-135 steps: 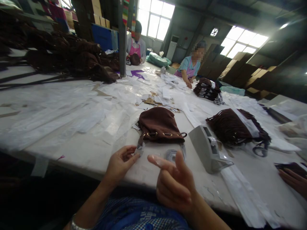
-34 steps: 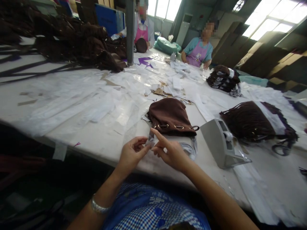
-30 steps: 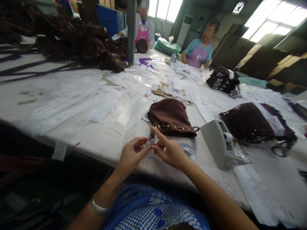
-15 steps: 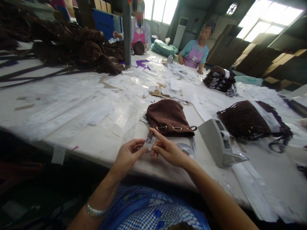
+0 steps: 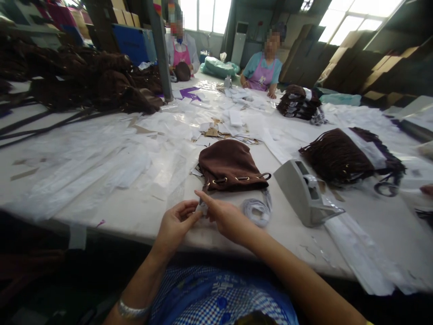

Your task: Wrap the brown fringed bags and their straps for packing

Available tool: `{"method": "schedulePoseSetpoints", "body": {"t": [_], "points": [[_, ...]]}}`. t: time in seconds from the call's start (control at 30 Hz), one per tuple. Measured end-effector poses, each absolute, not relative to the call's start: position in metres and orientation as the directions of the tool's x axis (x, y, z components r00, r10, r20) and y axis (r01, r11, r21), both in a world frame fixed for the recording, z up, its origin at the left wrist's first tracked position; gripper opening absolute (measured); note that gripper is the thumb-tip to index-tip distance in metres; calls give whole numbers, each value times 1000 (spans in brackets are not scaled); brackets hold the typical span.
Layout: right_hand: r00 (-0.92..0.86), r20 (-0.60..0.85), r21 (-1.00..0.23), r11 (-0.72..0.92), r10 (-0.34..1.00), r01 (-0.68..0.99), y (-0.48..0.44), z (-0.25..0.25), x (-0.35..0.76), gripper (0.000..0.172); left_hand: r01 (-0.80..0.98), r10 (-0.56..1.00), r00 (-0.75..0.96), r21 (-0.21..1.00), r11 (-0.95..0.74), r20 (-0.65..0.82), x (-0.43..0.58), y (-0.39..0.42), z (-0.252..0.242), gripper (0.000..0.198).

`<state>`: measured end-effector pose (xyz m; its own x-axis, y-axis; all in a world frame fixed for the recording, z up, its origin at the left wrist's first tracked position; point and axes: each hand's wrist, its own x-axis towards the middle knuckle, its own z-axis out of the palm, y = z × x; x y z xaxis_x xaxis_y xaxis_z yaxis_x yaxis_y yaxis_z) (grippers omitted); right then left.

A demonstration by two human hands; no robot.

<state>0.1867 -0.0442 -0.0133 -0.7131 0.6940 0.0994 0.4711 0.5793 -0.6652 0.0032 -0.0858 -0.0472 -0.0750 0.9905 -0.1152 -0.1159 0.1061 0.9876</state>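
Observation:
Right in front of me on the table lies a brown drawstring pouch bag [image 5: 233, 164] with gold-coloured eyelets along its mouth, which faces me. At its left corner, my left hand [image 5: 176, 225] pinches a small whitish, translucent piece [image 5: 202, 207] between thumb and fingers. My right hand [image 5: 230, 220] closes on the same piece from the other side, its index finger lying along a dark strap end at the bag's corner. Whether the piece is tape or thin paper I cannot tell. A wrapped pale strap coil [image 5: 257, 212] rests beside my right hand.
A grey tape dispenser [image 5: 301, 192] stands to the right, before a bundle of dark fringed pieces [image 5: 341, 155]. Plastic bags [image 5: 111, 158] spread leftward. Brown bags [image 5: 101, 83] pile up by a metal post [image 5: 164, 58]. Two co-workers sit across the table.
The strap end and whitish piece are now more covered by my fingers, which have drawn closer together. My view has shifted a little, and the pale coil shows more fully.

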Motion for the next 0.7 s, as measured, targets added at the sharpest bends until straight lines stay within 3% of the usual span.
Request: {"method": "schedulePoseSetpoints", "body": {"t": [0.17,0.33,0.43,0.6,0.7], "points": [[-643,125,-700,526,756,482,-48,-18,182,91,-99,989,-79,988,115,-123,5,-86,-46,39],[-501,100,-807,365,860,465,-51,-19,176,73,-103,981,-120,985,139,-151,9,-87,-38,40],[-448,102,-824,328,888,462,-53,-20,175,71,-97,978,-138,985,142,-155,11,-88,-38,41],[-356,110,-771,305,928,559,-53,-17,176,78,-47,985,-109,990,132,-137,15,-89,-42,41],[-351,142,-708,343,925,617,-54,-14,180,71,-22,978,-163,991,132,-134,16,-89,-43,42]]}}
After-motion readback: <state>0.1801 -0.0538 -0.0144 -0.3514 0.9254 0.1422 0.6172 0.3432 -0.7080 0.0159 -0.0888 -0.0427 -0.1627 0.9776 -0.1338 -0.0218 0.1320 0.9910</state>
